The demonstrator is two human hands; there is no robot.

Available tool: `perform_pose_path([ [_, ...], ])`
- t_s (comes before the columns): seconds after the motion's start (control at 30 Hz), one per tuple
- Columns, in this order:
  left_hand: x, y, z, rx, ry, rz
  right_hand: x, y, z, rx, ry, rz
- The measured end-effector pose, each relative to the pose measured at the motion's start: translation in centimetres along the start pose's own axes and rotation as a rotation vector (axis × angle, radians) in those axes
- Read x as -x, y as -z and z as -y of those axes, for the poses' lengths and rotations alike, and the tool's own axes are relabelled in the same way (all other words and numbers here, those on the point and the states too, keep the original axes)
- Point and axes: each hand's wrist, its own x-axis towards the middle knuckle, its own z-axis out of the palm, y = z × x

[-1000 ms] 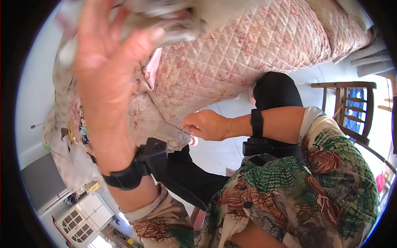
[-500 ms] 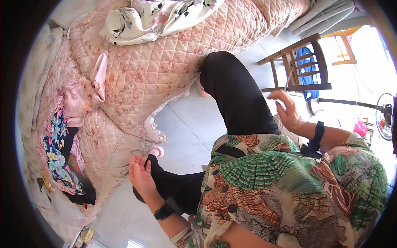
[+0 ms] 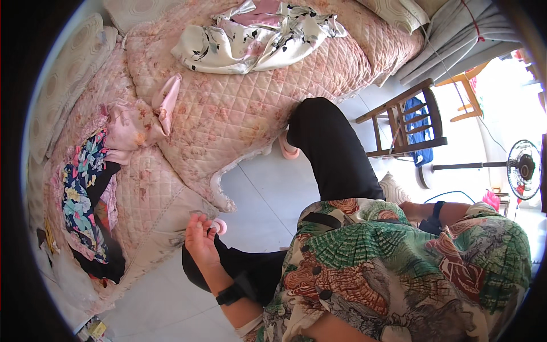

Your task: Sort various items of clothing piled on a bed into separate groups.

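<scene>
My left hand (image 3: 201, 241) rests by my bent black-trousered knee, palm turned up, fingers loosely curled with nothing in them. A dark band circles that wrist. Just beyond the fingertips is the corner of a pink quilted bedspread (image 3: 222, 108), with a pink slipper (image 3: 219, 226) at its hem. My right hand (image 3: 407, 211) is down beside my other thigh, mostly behind my green and brown patterned shirt (image 3: 364, 251); its fingers are hidden. On the bed lie a white floral cloth (image 3: 250, 48), a pink satin garment (image 3: 134, 122) and a navy floral garment (image 3: 80, 196).
A dark wooden chair (image 3: 436, 108) with blue cloth on it stands to the right. Past it are a standing fan (image 3: 521, 169) and grey curtains (image 3: 450, 43). A second pink slipper (image 3: 289, 149) is on the tiled floor near my right knee.
My right hand has dropped from above the thigh to beside it, its fingers passing out of sight. My left hand's fingers have curled slightly. The whole view has shifted a little.
</scene>
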Motion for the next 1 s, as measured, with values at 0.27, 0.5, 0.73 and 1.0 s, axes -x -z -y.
perform_pose_path([
  [0.27, -0.6, -0.6, 0.1, 0.008, 0.051, -0.009, 1.8, 0.4, 1.8, 0.032, 0.033, 0.087],
  [0.5, -1.2, -0.7, 0.1, -0.008, 0.070, 0.008, 0.4, 1.4, -1.4, 0.069, 0.039, 0.176],
  [0.73, -0.8, -0.4, 0.0, -0.050, 0.060, -0.008, 0.3, 1.7, -3.3, 0.116, 0.063, 0.296],
  [1.0, -0.8, -0.4, 0.8, -0.115, 0.072, 0.000, 1.0, 2.5, -7.6, 0.150, 0.100, 0.419],
])
